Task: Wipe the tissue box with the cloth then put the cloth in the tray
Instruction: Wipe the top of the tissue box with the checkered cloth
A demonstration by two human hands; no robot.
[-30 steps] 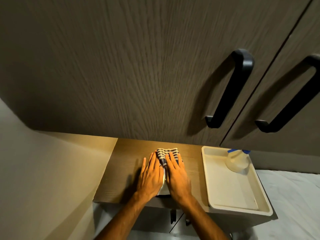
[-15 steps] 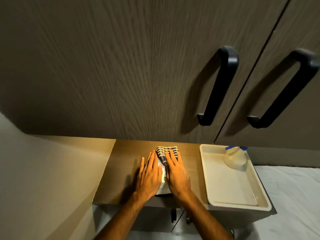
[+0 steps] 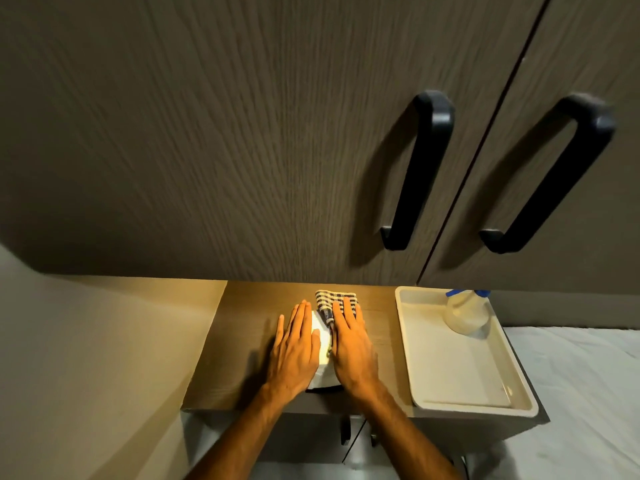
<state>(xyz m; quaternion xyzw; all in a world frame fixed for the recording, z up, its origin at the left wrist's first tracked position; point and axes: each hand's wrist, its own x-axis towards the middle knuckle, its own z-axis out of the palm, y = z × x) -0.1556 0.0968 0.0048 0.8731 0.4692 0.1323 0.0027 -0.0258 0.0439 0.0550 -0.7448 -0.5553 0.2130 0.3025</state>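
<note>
left hand [image 3: 294,351]: flat, fingers loose, on white tissue box [image 3: 320,336]
right hand [image 3: 351,344]: flat, pressing blue checked cloth [image 3: 334,299] onto box
cream plastic tray [image 3: 450,368]: right of box, on wooden worktop [image 3: 235,341]

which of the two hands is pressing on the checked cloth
The right hand, flat on the dark-and-cream checked cloth; the left hand rests on the bare white tissue box.

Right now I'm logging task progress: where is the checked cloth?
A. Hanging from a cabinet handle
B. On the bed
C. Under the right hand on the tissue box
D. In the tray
C: the checked cloth lies beneath the right hand on the white tissue box; the tray holds only a spray bottle.
</note>
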